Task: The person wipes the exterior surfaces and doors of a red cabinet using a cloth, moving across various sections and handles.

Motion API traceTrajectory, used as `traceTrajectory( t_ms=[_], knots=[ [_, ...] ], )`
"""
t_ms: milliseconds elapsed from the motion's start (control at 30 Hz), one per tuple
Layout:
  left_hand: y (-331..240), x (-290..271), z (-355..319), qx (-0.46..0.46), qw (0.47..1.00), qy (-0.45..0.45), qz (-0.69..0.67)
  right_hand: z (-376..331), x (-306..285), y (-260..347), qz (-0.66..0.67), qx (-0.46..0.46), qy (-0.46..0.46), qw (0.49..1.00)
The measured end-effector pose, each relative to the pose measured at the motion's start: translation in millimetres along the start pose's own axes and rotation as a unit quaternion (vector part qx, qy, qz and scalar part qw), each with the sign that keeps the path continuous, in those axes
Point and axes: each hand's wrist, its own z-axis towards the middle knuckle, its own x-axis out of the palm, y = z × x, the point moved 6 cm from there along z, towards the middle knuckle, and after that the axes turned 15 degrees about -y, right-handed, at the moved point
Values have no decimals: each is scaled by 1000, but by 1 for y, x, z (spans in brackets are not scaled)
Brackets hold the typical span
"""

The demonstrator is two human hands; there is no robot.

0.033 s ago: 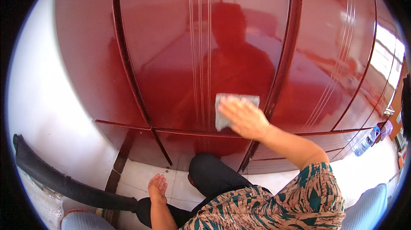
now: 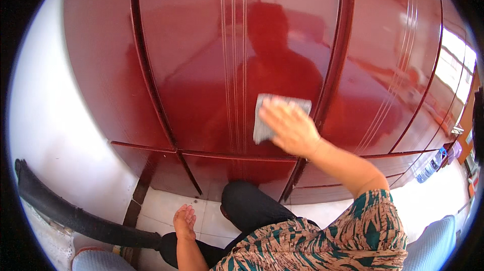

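A thin, squarish cloth of grey, finely creased fabric (image 2: 263, 128) lies against the tall, glossy, dark-red lacquered cabinet door (image 2: 194, 69), low on its face, just above the horizontal seam and right of three slim vertical grooves. The bare right hand (image 2: 290, 127) rests over the cloth with its palm toward the door, its fingers extended and fairly close together; the blur on them hides whether they pinch the fabric or only press it flat. Cloth edges show beyond the hand at its upper right and lower left, the lower corner a little uneven. The lacquer is mirror-smooth and carries a soft, dark reflection of a head and shoulders above the hand

The bare left hand (image 2: 185, 221) is well apart from the cloth, low over the pale, smooth floor tiles (image 2: 214, 218), holding nothing that shows, its fingers loosely bent with narrow gaps. Near it is a bent knee in matte black trousers (image 2: 254, 205), and behind the right arm spreads a short sleeve of leafy tan, green and black printed fabric (image 2: 373, 228). A curved, black, worn-looking padded bar (image 2: 85, 223) crosses the lower left, and a clear plastic bottle with a blue top (image 2: 429, 168) leans at the far right
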Motion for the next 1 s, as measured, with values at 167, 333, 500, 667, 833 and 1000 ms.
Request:
traceTrajectory(
  t_ms=[167, 333, 500, 667, 833, 1000],
  knots=[
    [7, 10, -2, 11, 1000, 24, -1, 85, -85, -99, -89, 81, -222, 968],
    [3, 4, 1, 4, 1000, 12, -7, 108, -108, -113, -120, 135, -304, 936],
    [6, 4, 1, -5, 1000, 6, -6, 25, -49, -55, -42, 98, -148, 983],
    [4, 3, 0, 0, 1000, 10, 8, -89, 5, 14, 16, -46, -3, 999],
    [8, -3, 8, -7, 1000, 24, -1, -82, -42, 1, 104, 146, -43, 983],
    [8, 3, 8, -9, 1000, 17, 14, -45, -151, -98, -174, 223, -373, 884]
  ],
)
